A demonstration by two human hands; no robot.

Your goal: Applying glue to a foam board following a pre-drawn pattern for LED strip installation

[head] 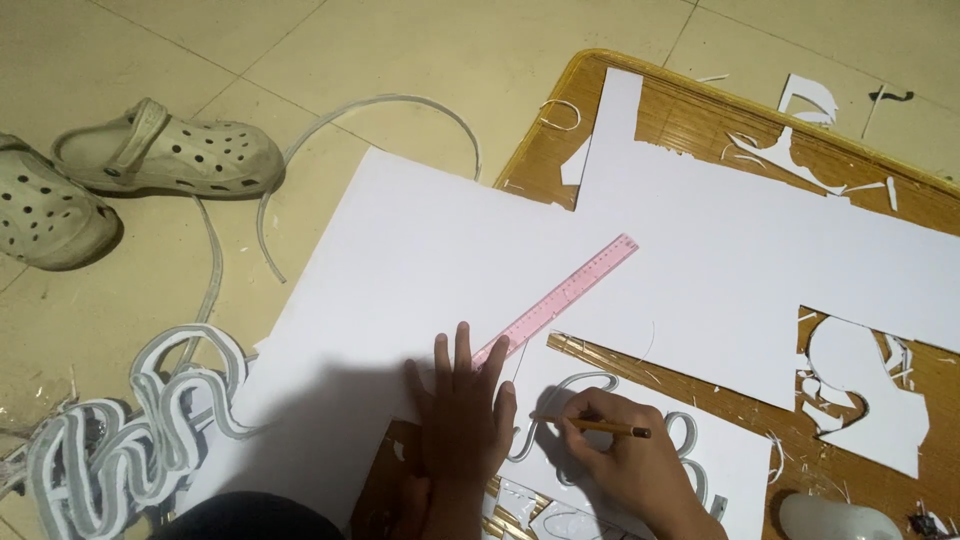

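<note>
Two hands worked low in the frame, close together but not touching. The left hand [462, 420] lay flat, fingers spread, pressing the near end of a pink translucent plastic ruler [560, 298] onto a large white foam sheet [400, 260]. The ruler's long axis ran from that hand up toward the right. The right hand [625, 455], just right of it, pinched a yellow wooden pencil [598, 427], tip pointing left toward a grey-outlined curly cut-out shape [575, 390] below the ruler.
</note>
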